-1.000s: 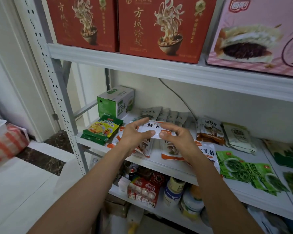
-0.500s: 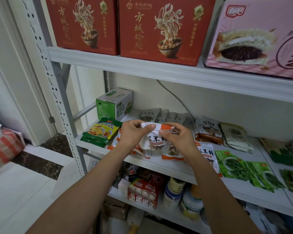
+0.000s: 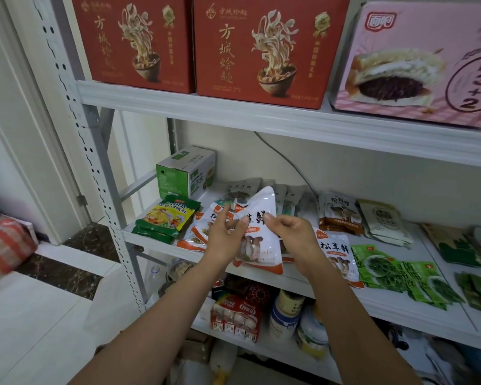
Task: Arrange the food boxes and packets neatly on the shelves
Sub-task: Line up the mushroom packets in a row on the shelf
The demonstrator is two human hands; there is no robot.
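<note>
A white mushroom packet (image 3: 261,243) with an orange bottom edge stands nearly upright over the front of the middle shelf (image 3: 303,282). My left hand (image 3: 224,236) pinches its left side and my right hand (image 3: 292,233) pinches its right side near the top. More packets of the same kind lie flat on the shelf, one to the left (image 3: 203,232) behind my left hand and one to the right (image 3: 338,255). Yellow-green seasoning packets (image 3: 168,219) are stacked at the shelf's left front corner.
A green and white box (image 3: 185,173) stands at the back left. Brown and beige packets (image 3: 339,213) and green vegetable packets (image 3: 400,270) lie to the right. Two red noodle boxes (image 3: 261,48) and a pink cake box (image 3: 417,62) fill the upper shelf. Jars and egg packs crowd the lower shelf.
The mushroom packet was folded and crumpled between both hands; now it is unfolded, with its printed face toward me. Both hands have stayed over the shelf's front.
</note>
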